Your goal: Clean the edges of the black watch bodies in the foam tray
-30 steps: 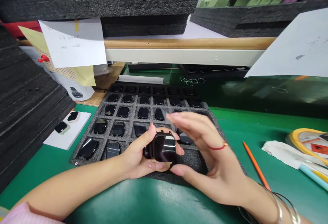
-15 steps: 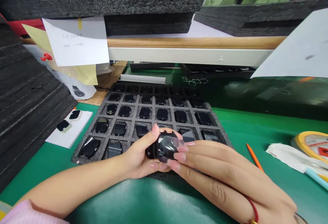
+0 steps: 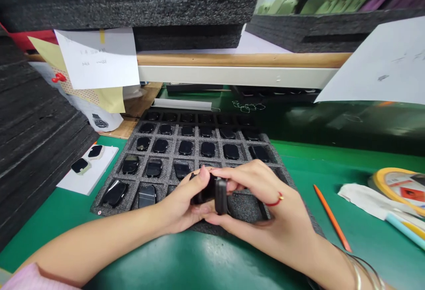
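Over the front of the foam tray [image 3: 229, 168], my left hand [image 3: 186, 199] is closed around black smartwatch bodies. My right hand [image 3: 265, 201] pinches a black smartwatch [image 3: 221, 196] at its top and bottom edges, thumb below and fingers above. That watch stands edge-on, its side towards me. Another dark piece behind it sits in the left fingers, partly hidden; whether the two touch I cannot tell. Several black square watches, such as one smartwatch [image 3: 208, 149], lie in the tray's compartments. Under my right hand part of the tray is hidden.
Two pale-cased watches [image 3: 79, 166] rest on a white box [image 3: 88, 181] at the left. To the right lie an orange stick [image 3: 332, 218], a yellow tape roll [image 3: 398, 188] and a light-blue tool [image 3: 405, 231]. A shelf edge [image 3: 232, 73] with foam blocks [image 3: 133, 2] overhangs the back.
My right hand has changed from flat fingers on the glossy watch face to a thumb-and-finger pinch. The watch has turned from face-up to edge-on. The left hand stays nearly in place.
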A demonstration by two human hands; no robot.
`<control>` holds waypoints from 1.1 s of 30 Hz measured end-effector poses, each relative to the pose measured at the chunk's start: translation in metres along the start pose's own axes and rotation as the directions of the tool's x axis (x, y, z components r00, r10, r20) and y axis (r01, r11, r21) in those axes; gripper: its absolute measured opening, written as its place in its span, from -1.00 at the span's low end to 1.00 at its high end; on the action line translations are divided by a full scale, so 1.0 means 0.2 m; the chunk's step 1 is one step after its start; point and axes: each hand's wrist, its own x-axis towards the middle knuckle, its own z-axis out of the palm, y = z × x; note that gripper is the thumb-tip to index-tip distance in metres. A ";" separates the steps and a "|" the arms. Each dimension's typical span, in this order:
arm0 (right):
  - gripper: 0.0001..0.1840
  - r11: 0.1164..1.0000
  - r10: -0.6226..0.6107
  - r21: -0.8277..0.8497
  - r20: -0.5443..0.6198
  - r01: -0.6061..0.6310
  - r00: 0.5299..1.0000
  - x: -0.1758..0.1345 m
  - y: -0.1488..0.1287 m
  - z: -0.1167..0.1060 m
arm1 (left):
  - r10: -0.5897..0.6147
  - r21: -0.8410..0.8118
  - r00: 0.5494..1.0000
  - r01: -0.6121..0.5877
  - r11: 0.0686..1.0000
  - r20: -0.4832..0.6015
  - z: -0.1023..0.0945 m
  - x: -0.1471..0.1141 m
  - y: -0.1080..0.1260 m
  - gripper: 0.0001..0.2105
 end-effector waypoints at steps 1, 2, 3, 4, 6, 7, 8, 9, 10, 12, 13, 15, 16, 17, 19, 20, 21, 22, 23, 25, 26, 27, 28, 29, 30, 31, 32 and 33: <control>-0.47 1.000 -0.001 0.022 -0.010 0.001 1.000 0.00 0.00 -0.01 | -0.023 -0.042 1.000 0.023 0.999 -0.002 -0.01 0.00 0.00 -0.44; -0.45 0.999 -0.006 0.032 -0.022 0.007 1.000 0.01 0.01 -0.01 | -0.047 -0.084 0.999 0.045 0.995 -0.015 -0.02 0.00 0.00 -0.45; -0.45 0.999 -0.016 0.036 -0.031 0.017 0.999 0.01 0.01 -0.01 | -0.067 -0.116 0.997 0.063 0.991 -0.031 -0.02 0.00 0.01 -0.45; -0.45 0.999 -0.025 0.035 -0.032 0.026 0.999 0.01 0.02 -0.02 | -0.080 -0.137 0.996 0.073 0.988 -0.049 -0.03 -0.01 0.01 -0.46; -0.45 0.999 -0.033 0.024 -0.031 0.034 0.999 0.01 0.03 -0.01 | -0.102 -0.149 0.993 0.093 0.984 -0.052 -0.03 -0.01 0.01 -0.46; -0.46 0.999 -0.033 0.016 -0.033 0.034 0.999 0.01 0.03 -0.01 | -0.109 -0.148 0.993 0.103 0.984 -0.039 -0.03 -0.01 0.01 -0.45; -0.47 0.999 -0.034 0.008 -0.035 0.034 0.999 0.01 0.03 -0.01 | -0.113 -0.146 0.993 0.108 0.983 -0.026 -0.03 -0.01 0.01 -0.45; -0.47 0.999 -0.037 0.003 -0.035 0.037 0.999 0.01 0.03 -0.01 | -0.114 -0.143 0.993 0.111 0.983 -0.017 -0.03 -0.01 0.01 -0.44; -0.48 0.999 -0.041 0.000 -0.036 0.041 0.998 0.01 0.03 -0.01 | -0.114 -0.142 0.993 0.111 0.984 -0.012 -0.03 -0.01 0.01 -0.43; -0.50 0.999 -0.051 0.007 -0.033 0.052 0.998 0.00 0.03 -0.01 | -0.115 -0.137 0.993 0.113 0.984 -0.008 -0.03 -0.01 0.01 -0.41; -0.51 0.998 -0.054 0.012 -0.031 0.054 0.998 0.00 0.03 -0.02 | -0.118 -0.132 0.993 0.116 0.985 -0.009 -0.03 -0.01 0.01 -0.40; -0.51 0.998 -0.055 0.020 -0.016 0.055 0.998 0.00 0.03 -0.02 | -0.120 -0.125 0.993 0.118 0.985 -0.011 -0.03 -0.01 0.01 -0.40; -0.50 0.998 -0.058 0.025 -0.004 0.058 0.998 0.00 0.03 -0.01 | -0.122 -0.124 0.992 0.119 0.985 -0.017 -0.03 -0.01 0.01 -0.40; -0.48 0.998 -0.062 0.032 0.010 0.061 0.998 0.00 0.04 -0.01 | -0.130 -0.124 0.991 0.126 0.984 -0.021 -0.03 -0.01 0.01 -0.40; -0.44 0.996 -0.073 0.051 0.035 0.071 0.997 0.00 0.05 -0.01 | -0.152 -0.131 0.988 0.147 0.980 -0.027 -0.03 -0.01 0.01 -0.39; -0.44 0.995 -0.078 0.061 0.042 0.076 0.996 0.00 0.05 -0.02 | -0.156 -0.140 0.987 0.150 0.979 -0.030 -0.03 -0.01 0.01 -0.40; -0.45 0.995 -0.085 0.063 0.041 0.083 0.995 0.00 0.05 -0.02 | -0.157 -0.152 0.987 0.151 0.977 -0.026 -0.03 -0.01 0.01 -0.42; -0.47 0.995 -0.086 0.052 0.041 0.083 0.995 0.01 0.05 -0.04 | -0.149 -0.168 0.989 0.144 0.975 -0.020 -0.03 -0.01 0.01 -0.44; -0.50 0.997 -0.078 0.030 0.037 0.077 0.996 0.02 0.06 -0.06 | -0.132 -0.189 0.991 0.125 0.974 -0.024 -0.03 -0.01 0.01 -0.49; -0.55 0.999 -0.028 -0.028 0.033 0.029 0.999 0.02 0.06 -0.11 | -0.094 -0.231 0.993 0.075 0.970 -0.069 -0.03 0.00 0.01 -0.61; -0.57 0.998 0.008 -0.058 0.036 -0.006 0.999 0.02 0.06 -0.13 | -0.082 -0.245 0.991 0.054 0.968 -0.107 -0.03 0.00 0.02 -0.66; -0.60 0.995 0.042 -0.087 0.049 -0.037 0.998 0.00 0.07 -0.15 | -0.075 -0.253 0.986 0.035 0.967 -0.149 -0.02 0.00 0.02 -0.70; -0.63 0.991 0.071 -0.114 0.073 -0.063 0.995 -0.03 0.08 -0.17 | -0.070 -0.254 0.979 0.020 0.967 -0.189 -0.02 0.00 0.02 -0.71; -0.65 0.987 0.090 -0.139 0.108 -0.075 0.990 -0.06 0.09 -0.18 | -0.070 -0.248 0.975 0.015 0.969 -0.213 -0.02 0.00 0.03 -0.71; -0.65 0.983 0.104 -0.166 0.150 -0.079 0.983 -0.11 0.11 -0.19 | -0.066 -0.240 0.973 0.012 0.971 -0.219 -0.02 0.00 0.03 -0.70; -0.65 0.978 0.119 -0.190 0.194 -0.082 0.974 -0.16 0.13 -0.19 | -0.059 -0.229 0.975 0.008 0.973 -0.214 -0.01 0.01 0.03 -0.68; -0.63 0.974 0.135 -0.207 0.236 -0.086 0.962 -0.20 0.15 -0.19 | -0.050 -0.213 0.978 0.006 0.977 -0.203 -0.01 0.01 0.04 -0.67; -0.62 0.970 0.157 -0.222 0.275 -0.097 0.948 -0.24 0.17 -0.19 | -0.041 -0.193 0.981 0.004 0.981 -0.190 -0.01 0.01 0.03 -0.66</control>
